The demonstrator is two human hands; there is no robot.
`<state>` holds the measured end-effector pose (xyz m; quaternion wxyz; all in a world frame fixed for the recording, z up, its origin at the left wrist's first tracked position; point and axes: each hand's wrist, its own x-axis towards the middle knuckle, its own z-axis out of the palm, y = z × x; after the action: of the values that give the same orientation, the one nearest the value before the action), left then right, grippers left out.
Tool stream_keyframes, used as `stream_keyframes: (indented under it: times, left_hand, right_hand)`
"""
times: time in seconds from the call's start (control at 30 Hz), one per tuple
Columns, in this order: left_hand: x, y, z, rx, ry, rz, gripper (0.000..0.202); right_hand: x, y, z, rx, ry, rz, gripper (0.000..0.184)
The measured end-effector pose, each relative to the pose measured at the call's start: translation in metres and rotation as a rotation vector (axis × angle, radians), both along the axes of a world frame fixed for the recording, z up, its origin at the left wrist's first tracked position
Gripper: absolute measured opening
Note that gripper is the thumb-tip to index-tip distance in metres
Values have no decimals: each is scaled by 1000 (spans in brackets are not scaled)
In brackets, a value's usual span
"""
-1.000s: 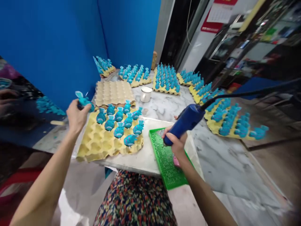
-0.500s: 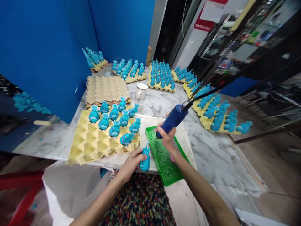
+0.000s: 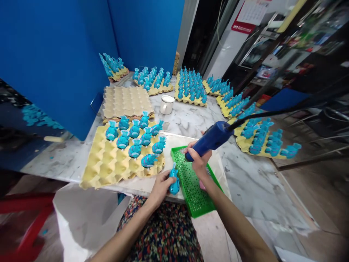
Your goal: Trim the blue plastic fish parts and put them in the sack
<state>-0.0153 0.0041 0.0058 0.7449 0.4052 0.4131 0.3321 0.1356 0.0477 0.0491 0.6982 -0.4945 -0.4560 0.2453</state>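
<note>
My left hand (image 3: 161, 187) grips a blue plastic toy fish (image 3: 174, 182) at the table's front edge, with slots showing on its upward side. In my right hand (image 3: 201, 162) is a blue electric screwdriver (image 3: 211, 140), its tip pointing down and left over a green perforated basket (image 3: 200, 211). Small shiny pieces, which look like screws, lie in the basket's far corner, and a pink item (image 3: 202, 185) shows partly behind my right forearm. Left of the basket, a yellow egg tray (image 3: 102, 169) carries several blue toy fish (image 3: 135, 149) in its back and right cups.
Behind the yellow tray is a stack of beige egg trays (image 3: 127, 100), with a white mug (image 3: 167, 104) beside it. More trays of blue fish (image 3: 191, 85) line the table's back and right side. The screwdriver's black cable (image 3: 253, 115) runs off to the right. A blue panel (image 3: 54, 54) stands left.
My right hand has tilted the screwdriver flatter, its cable end swinging right, with the tip still over the basket. The toy fish stays in my left hand. The whole view has shifted slightly.
</note>
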Motion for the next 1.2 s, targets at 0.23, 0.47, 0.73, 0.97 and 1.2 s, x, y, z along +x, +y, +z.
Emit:
stream_keyframes:
  times: [0.23,0.47,0.73,0.97,1.2]
  left_hand:
    - [3,-5,-5,21,-14,49,22]
    - [2,-4,-3,31,8,40,26]
    - [2,-3,-3,48,13,42,17]
    - [2,-2,-10,33,50,38,16]
    - [-11,6,-8,-37,7,-145,19]
  right_hand:
    - [-25,-26,31,114,55,142,12]
    - [-34,-36,26,84,26,237,10]
    - [-43,-32,5,104,83,234,55]
    - [-46,-33,1,20,122,241,42]
    - [-39,-26,17,14,79,438,18]
